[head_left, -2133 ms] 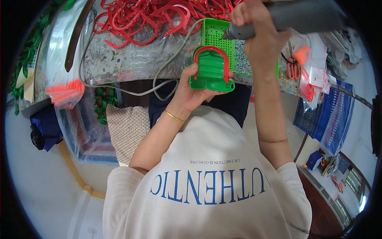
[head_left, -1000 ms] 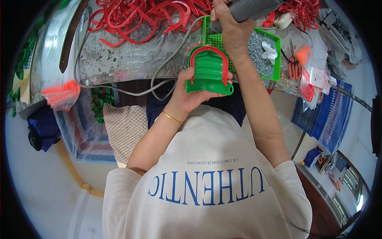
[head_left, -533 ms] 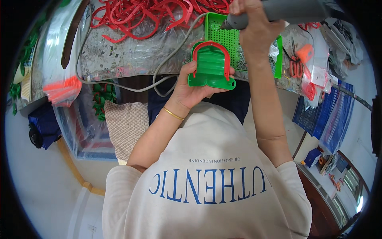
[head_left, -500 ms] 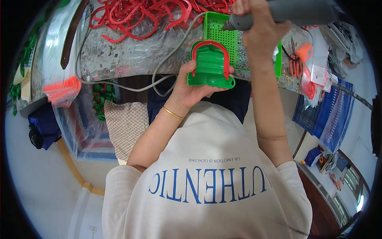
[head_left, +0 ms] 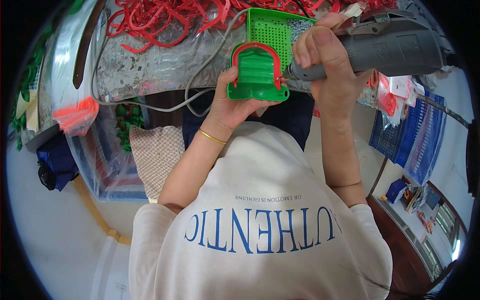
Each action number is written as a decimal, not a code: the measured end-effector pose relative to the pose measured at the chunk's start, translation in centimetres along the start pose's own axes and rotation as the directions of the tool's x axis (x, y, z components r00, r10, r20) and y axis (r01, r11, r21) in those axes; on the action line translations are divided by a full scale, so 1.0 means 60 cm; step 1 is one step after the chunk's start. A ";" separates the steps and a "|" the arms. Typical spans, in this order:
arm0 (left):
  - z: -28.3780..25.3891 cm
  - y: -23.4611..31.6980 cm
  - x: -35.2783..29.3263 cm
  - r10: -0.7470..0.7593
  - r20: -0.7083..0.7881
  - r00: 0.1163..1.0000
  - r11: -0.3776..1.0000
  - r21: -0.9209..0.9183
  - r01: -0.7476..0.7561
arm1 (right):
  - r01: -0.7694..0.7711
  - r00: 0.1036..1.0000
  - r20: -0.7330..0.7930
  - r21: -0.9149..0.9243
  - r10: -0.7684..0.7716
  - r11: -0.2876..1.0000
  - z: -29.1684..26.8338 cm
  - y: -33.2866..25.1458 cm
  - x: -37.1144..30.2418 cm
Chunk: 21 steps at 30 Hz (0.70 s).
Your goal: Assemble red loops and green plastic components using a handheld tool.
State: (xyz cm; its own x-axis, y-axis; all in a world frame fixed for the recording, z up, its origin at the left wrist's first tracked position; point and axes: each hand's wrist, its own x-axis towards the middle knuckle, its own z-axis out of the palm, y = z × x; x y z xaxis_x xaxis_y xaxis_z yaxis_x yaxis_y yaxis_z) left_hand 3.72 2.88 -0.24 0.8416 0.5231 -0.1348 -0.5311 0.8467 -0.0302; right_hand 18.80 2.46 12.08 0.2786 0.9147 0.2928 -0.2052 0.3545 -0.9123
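My left hand (head_left: 227, 103) holds a green plastic scoop-like piece (head_left: 256, 68) from below, with the thumb up its left side. A red U-shaped plastic strip (head_left: 276, 59) lies along the piece's upper edge and both sides. My right hand (head_left: 334, 62) is wrapped round a grey electric screwdriver (head_left: 395, 54), which lies nearly level. The screwdriver's tip meets the lower right end of the red strip, where a small shiny spot shows. I cannot tell whether a screw is in there.
Behind the piece stands a green perforated tray (head_left: 248, 26) with many small metal screws (head_left: 299, 27). Red strips (head_left: 165, 25) are heaped at the back of the worktable (head_left: 130, 75). A grey cable (head_left: 210, 75) loops over its front edge. Plastic-wrapped orange-red items (head_left: 75, 114) hang at left.
My right hand has brought the screwdriver down from above the tray to the red strip's right end. My left hand has shifted slightly left and away from me with the green piece.
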 end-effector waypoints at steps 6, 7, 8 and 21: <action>-0.005 -0.002 0.000 0.018 -0.009 1.000 1.000 -0.021 -0.018 | 0.021 1.000 0.018 -0.024 -0.021 0.999 0.003 -0.001 -0.002; -0.006 -0.002 0.001 0.017 -0.011 1.000 1.000 -0.022 -0.018 | 0.026 0.999 0.029 -0.060 -0.024 0.998 0.003 0.000 -0.002; -0.006 -0.002 0.001 0.019 -0.007 1.000 1.000 -0.004 -0.019 | 0.024 0.999 0.027 -0.060 -0.022 0.998 0.003 0.002 -0.004; -0.004 0.012 0.000 0.014 0.015 1.000 0.998 -0.063 -0.013 | 0.048 0.990 0.134 -0.050 -0.041 0.998 -0.008 0.007 -0.003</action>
State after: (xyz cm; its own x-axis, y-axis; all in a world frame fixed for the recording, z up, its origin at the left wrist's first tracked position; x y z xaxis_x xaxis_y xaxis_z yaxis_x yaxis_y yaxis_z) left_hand 3.35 3.46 -0.51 0.8352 0.5367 -0.1200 -0.5476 0.8317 -0.0912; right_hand 19.13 2.37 11.51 0.1588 0.9170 0.3659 -0.1443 0.3882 -0.9102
